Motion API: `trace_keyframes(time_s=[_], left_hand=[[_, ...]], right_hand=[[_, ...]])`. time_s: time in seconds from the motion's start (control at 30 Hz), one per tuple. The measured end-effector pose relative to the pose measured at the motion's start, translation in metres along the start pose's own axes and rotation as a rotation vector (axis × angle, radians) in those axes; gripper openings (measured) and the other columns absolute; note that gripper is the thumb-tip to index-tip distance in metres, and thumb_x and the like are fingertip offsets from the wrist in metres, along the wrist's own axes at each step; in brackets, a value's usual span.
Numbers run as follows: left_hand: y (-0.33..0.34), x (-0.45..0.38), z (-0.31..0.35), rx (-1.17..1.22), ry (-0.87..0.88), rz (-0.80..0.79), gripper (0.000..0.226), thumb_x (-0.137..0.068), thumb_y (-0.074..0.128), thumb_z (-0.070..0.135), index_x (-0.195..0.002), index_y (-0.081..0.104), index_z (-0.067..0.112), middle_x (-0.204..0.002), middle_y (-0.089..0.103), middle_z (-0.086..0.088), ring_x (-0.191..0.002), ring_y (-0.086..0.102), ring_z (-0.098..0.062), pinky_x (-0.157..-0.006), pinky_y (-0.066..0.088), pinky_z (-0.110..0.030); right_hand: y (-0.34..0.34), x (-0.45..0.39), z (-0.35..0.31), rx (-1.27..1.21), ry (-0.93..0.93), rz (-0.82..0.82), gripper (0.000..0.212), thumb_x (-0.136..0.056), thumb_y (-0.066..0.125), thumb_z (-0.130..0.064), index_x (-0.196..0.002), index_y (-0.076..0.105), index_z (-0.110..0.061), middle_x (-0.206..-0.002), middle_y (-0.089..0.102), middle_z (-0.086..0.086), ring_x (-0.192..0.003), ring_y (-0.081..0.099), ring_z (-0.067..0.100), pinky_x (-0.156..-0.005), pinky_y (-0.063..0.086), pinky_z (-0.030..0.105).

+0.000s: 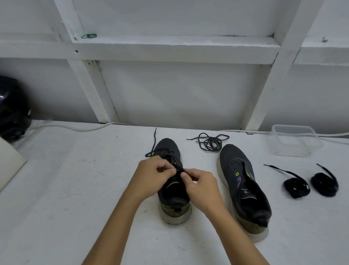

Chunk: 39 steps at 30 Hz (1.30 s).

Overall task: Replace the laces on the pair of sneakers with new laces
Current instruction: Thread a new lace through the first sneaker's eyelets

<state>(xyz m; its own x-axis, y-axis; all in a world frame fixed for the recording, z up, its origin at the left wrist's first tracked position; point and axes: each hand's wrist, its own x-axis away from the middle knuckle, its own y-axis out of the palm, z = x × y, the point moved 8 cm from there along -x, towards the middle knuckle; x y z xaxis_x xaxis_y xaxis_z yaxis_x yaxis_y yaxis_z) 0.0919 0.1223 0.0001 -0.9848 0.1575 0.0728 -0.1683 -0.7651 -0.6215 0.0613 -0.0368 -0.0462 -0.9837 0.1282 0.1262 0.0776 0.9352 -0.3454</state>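
Pinching the dark grey old lace (178,170) at the top eyelets of the left dark knit sneaker (172,183), left hand (152,176) and right hand (201,188) both have fingertips pressed together on it. Shoe's long axis runs away from the grip, toe far. Laceless second sneaker (243,187) and two coiled black new laces (310,184) lie right of the grip on the white tabletop (69,194).

We see two bare forearms, no sleeves, watch or rings; the left hand (152,176) and right hand (201,188) are ungloved, nails short.
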Motion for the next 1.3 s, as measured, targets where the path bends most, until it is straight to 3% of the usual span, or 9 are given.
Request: trace_keyframes(time_s=[0.17,0.37,0.5,0.63,0.73,0.87,0.97,1.17,1.3], left_hand=[[-0.047,0.001,0.003,0.4,0.009,0.11,0.014,-0.093,0.066,0.01,-0.083,0.072,0.017,-0.078,0.07,0.008,-0.079,0.064,-0.007,-0.077,0.051,-0.026],[-0.04,0.002,0.001,0.707,-0.076,0.029,0.017,-0.108,0.04,0.019,-0.093,0.047,0.014,-0.111,0.075,-0.004,-0.084,0.069,-0.019,-0.066,0.045,-0.029],[-0.015,-0.002,-0.013,0.996,-0.234,0.025,0.021,-0.108,0.035,0.018,-0.089,0.042,0.013,-0.076,0.07,-0.011,-0.061,0.057,-0.022,-0.053,0.044,-0.025],[-0.008,-0.008,-0.019,0.523,-0.243,0.019,0.025,-0.104,0.048,0.032,-0.088,0.057,0.015,-0.058,0.05,0.005,-0.059,0.044,-0.016,-0.058,0.042,-0.028],[-0.007,-0.009,-0.005,0.002,-0.103,-0.056,0.023,-0.088,0.07,0.047,-0.078,0.07,0.027,-0.055,0.051,0.015,-0.054,0.048,-0.002,-0.055,0.038,-0.016],[-0.007,-0.013,0.007,-0.299,-0.053,-0.131,0.012,-0.08,0.081,0.034,-0.077,0.075,0.023,-0.06,0.057,0.013,-0.057,0.051,-0.001,-0.048,0.031,-0.011],[-0.011,-0.014,0.018,-0.196,-0.012,-0.145,0.011,-0.084,0.077,0.03,-0.075,0.075,0.023,-0.058,0.058,0.012,-0.057,0.05,0.0,-0.055,0.035,-0.014],[-0.029,-0.009,0.019,0.76,-0.092,-0.052,0.019,-0.099,0.053,0.017,-0.083,0.062,0.012,-0.087,0.067,-0.002,-0.081,0.061,-0.01,-0.075,0.047,-0.029],[-0.022,-0.009,0.01,0.117,-0.13,0.052,0.023,-0.094,0.063,0.028,-0.078,0.052,0.016,-0.07,0.057,0.006,-0.064,0.05,-0.013,-0.06,0.039,-0.027]], right_hand=[[-0.012,-0.001,0.004,0.056,0.034,0.086,0.025,-0.1,0.057,-0.022,-0.081,0.074,-0.023,-0.06,0.063,-0.011,-0.056,0.054,0.002,-0.054,0.04,0.014],[-0.02,-0.008,-0.016,0.158,0.109,0.006,0.02,-0.1,0.057,-0.025,-0.1,0.077,-0.02,-0.079,0.073,-0.003,-0.074,0.067,0.014,-0.058,0.047,0.019],[-0.001,0.003,-0.023,0.267,0.132,-0.093,0.027,-0.087,0.067,-0.049,-0.1,0.072,-0.025,-0.082,0.07,-0.009,-0.075,0.066,0.01,-0.058,0.046,0.022],[0.016,0.008,-0.017,0.398,0.087,-0.061,0.049,-0.071,0.075,-0.059,-0.107,0.063,-0.027,-0.099,0.065,-0.009,-0.088,0.063,0.012,-0.072,0.053,0.029],[0.012,0.008,-0.017,0.358,0.084,-0.015,0.041,-0.075,0.076,-0.05,-0.106,0.065,-0.025,-0.097,0.066,-0.009,-0.088,0.062,0.012,-0.07,0.049,0.026],[0.011,0.009,-0.018,0.337,0.079,0.008,0.033,-0.077,0.074,-0.044,-0.103,0.068,-0.025,-0.09,0.068,-0.011,-0.083,0.063,0.012,-0.065,0.047,0.025],[0.009,0.01,-0.015,0.338,0.095,0.024,0.031,-0.078,0.074,-0.044,-0.102,0.067,-0.026,-0.091,0.068,-0.01,-0.085,0.064,0.015,-0.073,0.053,0.029],[0.007,0.01,-0.011,0.318,0.121,0.035,0.028,-0.079,0.073,-0.044,-0.099,0.067,-0.025,-0.091,0.069,-0.008,-0.086,0.064,0.018,-0.075,0.054,0.032],[0.007,0.009,-0.012,0.323,0.122,0.038,0.027,-0.08,0.072,-0.043,-0.1,0.067,-0.026,-0.091,0.069,-0.009,-0.087,0.064,0.018,-0.077,0.053,0.031]])
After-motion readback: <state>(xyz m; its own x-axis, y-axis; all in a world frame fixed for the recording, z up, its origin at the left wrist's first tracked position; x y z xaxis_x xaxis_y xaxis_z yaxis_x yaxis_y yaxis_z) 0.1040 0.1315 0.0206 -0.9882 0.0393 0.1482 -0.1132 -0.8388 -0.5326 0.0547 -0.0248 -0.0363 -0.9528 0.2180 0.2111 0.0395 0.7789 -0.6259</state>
